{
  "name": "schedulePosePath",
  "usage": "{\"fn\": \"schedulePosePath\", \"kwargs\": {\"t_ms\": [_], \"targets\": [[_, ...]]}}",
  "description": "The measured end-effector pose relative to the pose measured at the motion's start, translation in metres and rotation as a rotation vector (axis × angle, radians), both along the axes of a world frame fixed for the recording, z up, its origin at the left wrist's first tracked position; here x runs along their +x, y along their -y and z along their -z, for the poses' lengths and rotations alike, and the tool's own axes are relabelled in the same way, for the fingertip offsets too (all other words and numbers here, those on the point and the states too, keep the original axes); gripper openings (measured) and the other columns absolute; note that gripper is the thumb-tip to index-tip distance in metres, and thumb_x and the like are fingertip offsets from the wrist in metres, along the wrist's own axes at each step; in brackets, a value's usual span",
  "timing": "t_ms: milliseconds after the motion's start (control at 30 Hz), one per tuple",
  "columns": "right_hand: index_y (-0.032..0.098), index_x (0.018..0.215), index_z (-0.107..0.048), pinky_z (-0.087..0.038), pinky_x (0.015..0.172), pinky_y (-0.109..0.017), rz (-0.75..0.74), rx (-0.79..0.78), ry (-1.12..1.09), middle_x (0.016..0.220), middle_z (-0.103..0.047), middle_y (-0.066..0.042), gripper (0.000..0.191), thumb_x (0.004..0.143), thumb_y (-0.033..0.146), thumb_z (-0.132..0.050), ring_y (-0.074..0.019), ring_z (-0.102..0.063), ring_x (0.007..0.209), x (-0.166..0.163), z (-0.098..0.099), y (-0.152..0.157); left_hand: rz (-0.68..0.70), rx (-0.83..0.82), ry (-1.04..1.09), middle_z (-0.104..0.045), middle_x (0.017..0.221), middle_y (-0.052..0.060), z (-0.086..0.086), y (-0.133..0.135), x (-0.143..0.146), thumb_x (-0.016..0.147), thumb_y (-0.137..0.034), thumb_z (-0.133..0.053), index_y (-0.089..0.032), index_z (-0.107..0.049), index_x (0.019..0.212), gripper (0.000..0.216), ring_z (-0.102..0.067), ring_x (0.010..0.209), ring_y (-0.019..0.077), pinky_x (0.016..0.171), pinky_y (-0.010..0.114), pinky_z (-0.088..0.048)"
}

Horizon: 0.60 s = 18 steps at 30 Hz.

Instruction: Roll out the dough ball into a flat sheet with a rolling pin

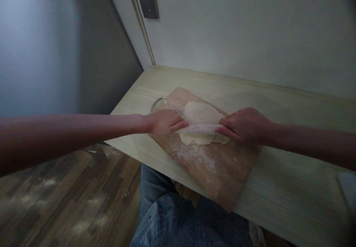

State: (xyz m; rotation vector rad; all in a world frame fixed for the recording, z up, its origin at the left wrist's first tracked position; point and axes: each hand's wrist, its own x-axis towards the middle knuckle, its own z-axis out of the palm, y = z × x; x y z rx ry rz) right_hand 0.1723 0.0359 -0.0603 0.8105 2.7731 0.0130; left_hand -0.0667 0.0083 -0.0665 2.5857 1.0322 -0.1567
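Observation:
A pale, floury rolling pin (202, 129) lies across a flattened sheet of dough (200, 113), which shows on both its far and near sides. My left hand (166, 122) is closed on the pin's left end, thumb pointing inward. At the opposite end, my right hand (244, 124) grips the pin with curled fingers. Both pin ends are hidden by the hands. Under the dough is a brown wooden cutting board (222, 176), dusted with white flour (194, 156) toward its near side.
The board lies at an angle on a light wooden table (292, 180), with a metal ring handle (157, 102) at its far left. A white wall (250, 28) stands behind. My legs (178, 217) are below the near edge. White powder (50, 182) spots the floor. A pale object (347, 187) sits far right.

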Motion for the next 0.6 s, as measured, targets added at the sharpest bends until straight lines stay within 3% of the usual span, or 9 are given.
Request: {"fn": "schedulePosePath", "kwargs": {"t_ms": [333, 600], "targets": [[0.017, 0.063, -0.053, -0.017, 0.048, -0.028, -0.043, 0.12, -0.149, 0.057, -0.058, -0.005, 0.048, 0.081, 0.047, -0.02, -0.0133, -0.045, 0.046, 0.004, 0.01, 0.013, -0.097, 0.138, -0.172, -0.055, 0.054, 0.004, -0.003, 0.022, 0.006, 0.085, -0.041, -0.014, -0.016, -0.053, 0.074, 0.047, -0.046, 0.045, 0.0136, 0.043, 0.025, -0.028], [0.018, 0.065, -0.047, -0.021, 0.054, -0.03, -0.095, 0.177, -0.214, 0.061, -0.056, -0.005, 0.04, 0.081, 0.048, -0.025, -0.0175, -0.049, 0.055, 0.005, 0.015, 0.02, -0.154, 0.194, -0.228, -0.057, 0.063, 0.005, 0.004, 0.039, 0.01, 0.084, -0.044, -0.012, -0.015, -0.046, 0.083, 0.044, -0.05, 0.048, 0.0147, 0.039, 0.023, -0.029]]}}
